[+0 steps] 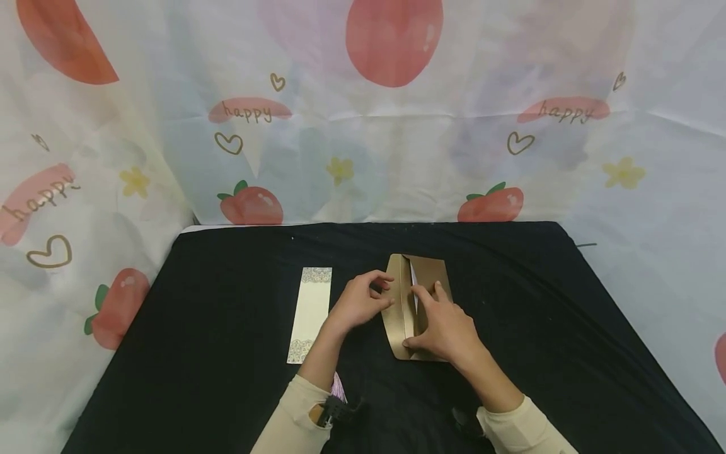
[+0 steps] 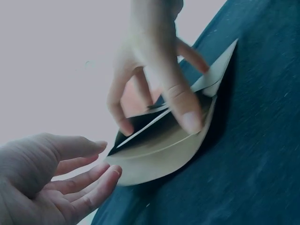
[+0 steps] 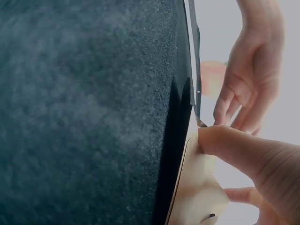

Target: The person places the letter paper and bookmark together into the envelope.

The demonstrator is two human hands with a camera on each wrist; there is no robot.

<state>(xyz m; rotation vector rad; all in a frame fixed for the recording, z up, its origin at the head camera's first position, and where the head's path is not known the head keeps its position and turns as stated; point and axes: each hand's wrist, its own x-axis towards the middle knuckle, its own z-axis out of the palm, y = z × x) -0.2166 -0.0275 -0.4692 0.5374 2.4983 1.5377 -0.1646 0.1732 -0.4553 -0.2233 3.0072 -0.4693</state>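
A gold envelope (image 1: pixel 428 268) lies on the black cloth with its flap (image 1: pixel 395 309) folded out to the left. Its mouth gapes, and a white edge of paper (image 1: pixel 413 275) shows inside. My right hand (image 1: pixel 448 325) grips the envelope across the mouth, thumb at the near end and fingers toward the far end. In the left wrist view the envelope's front (image 2: pixel 159 164) bows away from the paper. Beside the flap's outer edge is my left hand (image 1: pixel 363 299), fingers loosely bent and thumb apart, with nothing held between them.
Left of my left hand lies a cream card strip (image 1: pixel 311 309) with lacy patterned ends. A pinkish tassel (image 1: pixel 338 386) shows beside my left forearm. Black cloth (image 1: pixel 227 328) covers the table, and a printed curtain (image 1: pixel 363 139) hangs behind and at the sides.
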